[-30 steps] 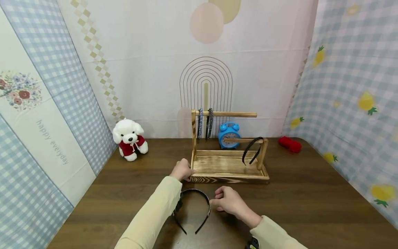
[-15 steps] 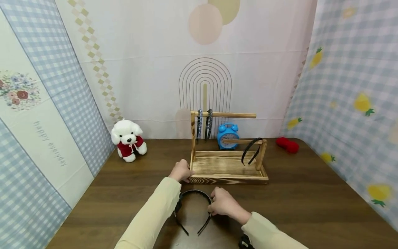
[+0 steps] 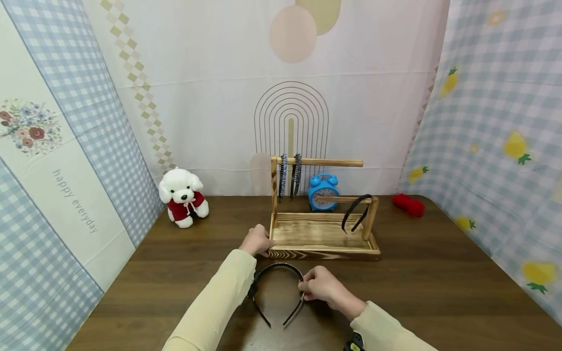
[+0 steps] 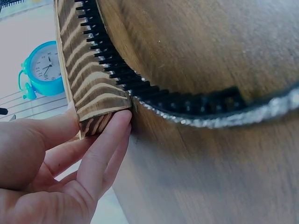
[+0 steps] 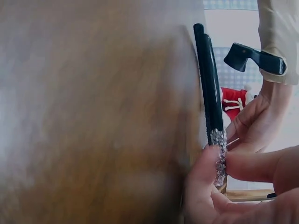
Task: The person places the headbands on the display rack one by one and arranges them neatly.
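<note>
My left hand [image 3: 256, 240] grips the front left corner of a wooden rack [image 3: 325, 254]; in the left wrist view its thumb and fingers hold the striped corner from both sides. Between finger and thumb, my right hand [image 3: 327, 288] pinches the right side of a black toothed headband [image 3: 281, 265] with silvery glitter, its ends towards me. The right wrist view shows the glittery part [image 5: 218, 140] in the fingers. Two glittery headbands [image 3: 283, 176] hang on the rack's upper bar, and a black headband [image 3: 353, 210] hangs on the lower bar.
A blue alarm clock [image 3: 323, 191] stands behind the rack. At the back left sits a white plush dog [image 3: 182, 197] in red clothing. A red soft object [image 3: 408, 204] lies at the back right of the brown table [image 3: 421, 278]. Patterned cloths hang around.
My right hand has come to the headband's right side and pinched it, and the headband has shifted a little right and towards the rack. The left hand stays at the rack's corner.
</note>
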`<state>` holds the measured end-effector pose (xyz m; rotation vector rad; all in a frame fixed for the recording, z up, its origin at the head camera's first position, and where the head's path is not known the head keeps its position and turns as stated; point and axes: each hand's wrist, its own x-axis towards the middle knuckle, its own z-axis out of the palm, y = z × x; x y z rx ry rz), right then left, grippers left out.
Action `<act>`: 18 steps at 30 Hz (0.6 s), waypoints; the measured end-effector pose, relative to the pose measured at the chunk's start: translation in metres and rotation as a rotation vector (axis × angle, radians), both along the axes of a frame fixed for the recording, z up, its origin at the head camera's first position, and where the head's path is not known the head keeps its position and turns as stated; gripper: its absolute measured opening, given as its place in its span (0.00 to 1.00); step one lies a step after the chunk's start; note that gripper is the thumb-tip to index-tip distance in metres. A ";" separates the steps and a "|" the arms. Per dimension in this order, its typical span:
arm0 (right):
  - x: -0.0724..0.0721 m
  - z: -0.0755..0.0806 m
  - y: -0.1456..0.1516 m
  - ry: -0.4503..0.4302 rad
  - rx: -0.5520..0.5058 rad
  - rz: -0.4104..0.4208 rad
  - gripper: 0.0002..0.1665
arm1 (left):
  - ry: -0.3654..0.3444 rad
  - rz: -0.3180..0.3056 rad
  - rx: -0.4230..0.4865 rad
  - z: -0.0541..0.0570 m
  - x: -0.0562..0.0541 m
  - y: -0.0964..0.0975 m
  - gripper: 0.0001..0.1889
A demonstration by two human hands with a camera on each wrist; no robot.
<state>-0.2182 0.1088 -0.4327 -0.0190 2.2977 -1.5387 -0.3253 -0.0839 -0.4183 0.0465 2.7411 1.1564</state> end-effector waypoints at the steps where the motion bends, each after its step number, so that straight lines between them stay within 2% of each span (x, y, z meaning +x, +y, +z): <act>1: 0.000 0.000 0.000 -0.002 -0.011 -0.009 0.04 | -0.002 0.001 0.002 0.000 0.000 0.000 0.14; 5: 0.001 -0.001 0.001 -0.050 -0.067 -0.020 0.04 | -0.007 0.004 0.001 -0.001 -0.002 0.001 0.12; 11: -0.001 -0.003 0.009 -0.105 -0.173 0.050 0.10 | -0.009 0.002 0.016 0.001 -0.002 0.002 0.11; 18: -0.001 -0.003 0.012 -0.077 -0.296 0.100 0.13 | -0.005 0.001 0.018 -0.001 0.000 0.000 0.14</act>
